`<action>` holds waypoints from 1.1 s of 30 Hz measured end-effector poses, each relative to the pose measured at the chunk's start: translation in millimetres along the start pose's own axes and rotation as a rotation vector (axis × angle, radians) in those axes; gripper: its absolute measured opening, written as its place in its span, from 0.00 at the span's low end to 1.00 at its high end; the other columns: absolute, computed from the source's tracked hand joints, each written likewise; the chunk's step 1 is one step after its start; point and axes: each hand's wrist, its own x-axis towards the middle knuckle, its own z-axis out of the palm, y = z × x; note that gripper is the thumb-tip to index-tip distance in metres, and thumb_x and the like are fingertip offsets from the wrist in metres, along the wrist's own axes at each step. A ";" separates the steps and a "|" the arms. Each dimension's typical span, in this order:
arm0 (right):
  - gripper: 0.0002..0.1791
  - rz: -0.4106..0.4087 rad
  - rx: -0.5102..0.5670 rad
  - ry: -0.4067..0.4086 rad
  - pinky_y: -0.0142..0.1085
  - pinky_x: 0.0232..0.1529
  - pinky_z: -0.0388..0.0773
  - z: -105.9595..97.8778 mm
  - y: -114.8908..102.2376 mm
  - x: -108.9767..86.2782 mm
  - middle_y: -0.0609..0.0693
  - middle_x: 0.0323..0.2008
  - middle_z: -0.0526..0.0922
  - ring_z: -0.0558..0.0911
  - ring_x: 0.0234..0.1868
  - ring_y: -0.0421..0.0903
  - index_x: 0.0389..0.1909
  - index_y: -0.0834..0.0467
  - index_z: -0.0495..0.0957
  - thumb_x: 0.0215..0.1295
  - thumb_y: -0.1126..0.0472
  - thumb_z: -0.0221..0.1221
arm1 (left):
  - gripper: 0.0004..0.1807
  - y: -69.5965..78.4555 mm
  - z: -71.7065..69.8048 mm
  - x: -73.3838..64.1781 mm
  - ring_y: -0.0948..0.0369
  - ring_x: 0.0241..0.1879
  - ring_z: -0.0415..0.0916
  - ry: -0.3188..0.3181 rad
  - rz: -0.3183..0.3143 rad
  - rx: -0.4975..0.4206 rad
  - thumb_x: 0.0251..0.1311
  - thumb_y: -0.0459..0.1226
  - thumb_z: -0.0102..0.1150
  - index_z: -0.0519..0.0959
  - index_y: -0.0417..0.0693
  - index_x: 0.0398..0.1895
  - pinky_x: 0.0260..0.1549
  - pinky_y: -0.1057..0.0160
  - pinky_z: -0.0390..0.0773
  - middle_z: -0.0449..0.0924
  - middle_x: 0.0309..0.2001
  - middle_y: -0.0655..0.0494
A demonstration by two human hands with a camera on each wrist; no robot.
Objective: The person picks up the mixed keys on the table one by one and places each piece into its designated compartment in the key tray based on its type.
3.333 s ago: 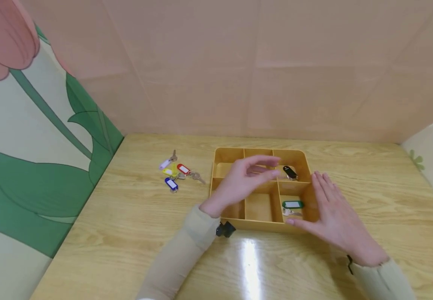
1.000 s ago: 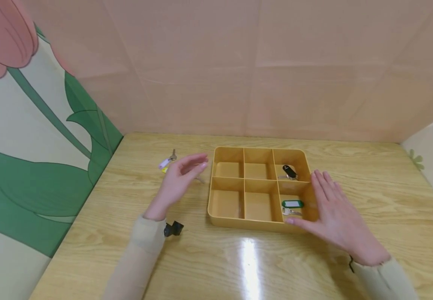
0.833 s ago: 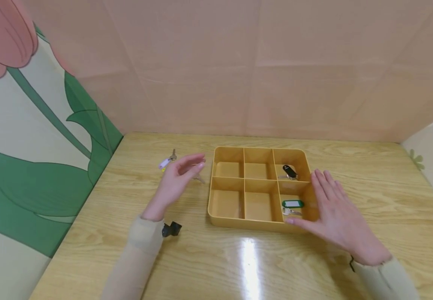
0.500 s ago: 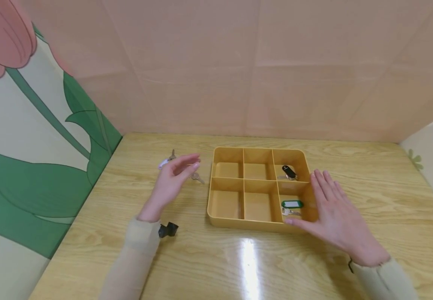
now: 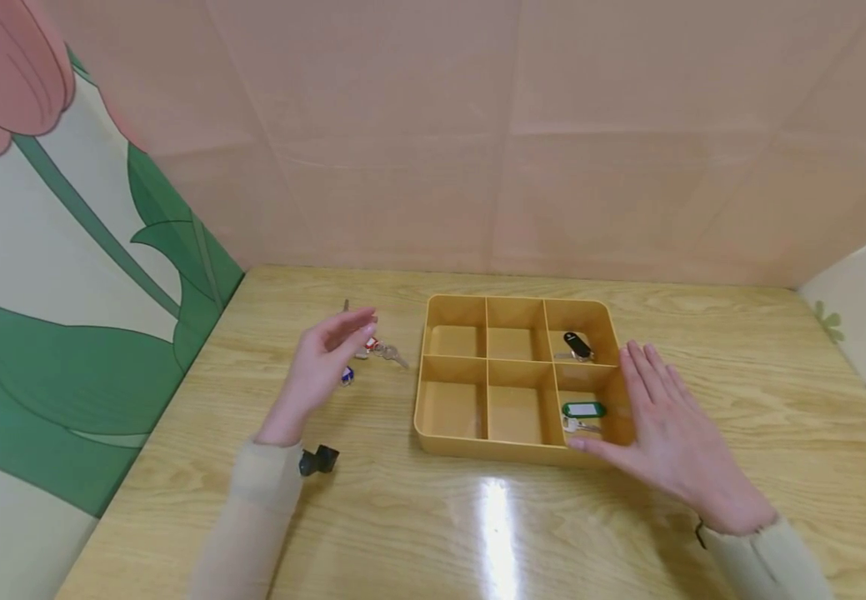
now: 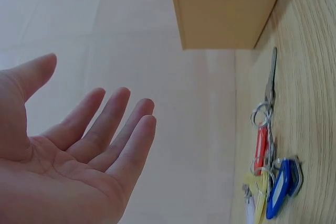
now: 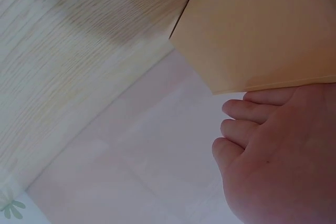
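My left hand [image 5: 316,362] hovers over the loose tagged keys with its fingers relaxed and nothing between them. Under and beside it lie a red key tag [image 6: 261,148] with its key [image 5: 393,354], a blue key tag [image 6: 279,188], a yellow key tag [image 6: 257,195] and a pale one [image 6: 250,209]. In the head view the hand hides the yellow and pale tags. My right hand [image 5: 676,437] rests along the right rim of the yellow divided box [image 5: 493,452], thumb at the front corner. A black key tag [image 5: 578,345] sits in its back right compartment, a green one [image 5: 583,409] with a key in the front right.
The wooden table [image 5: 402,533] carries everything. A pink wall covering [image 5: 508,167] stands behind it, and a wall with a painted flower [image 5: 155,200] closes off the left side. A small black device [image 5: 319,460] shows at the left wrist.
My left hand has moved left from over the box to above the loose keys, drifting further left in the last second. The right hand stays at the box rim.
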 end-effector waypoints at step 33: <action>0.71 0.014 0.030 0.008 0.51 0.76 0.36 2.2 0.9 -1.4 0.62 0.80 0.38 0.36 0.80 0.56 0.81 0.63 0.35 0.55 0.25 0.64 | 0.30 -17.5 -33.1 -6.0 0.55 0.60 0.75 0.049 -0.088 0.106 0.70 0.53 0.62 0.75 0.45 0.68 0.60 0.52 0.74 0.78 0.61 0.51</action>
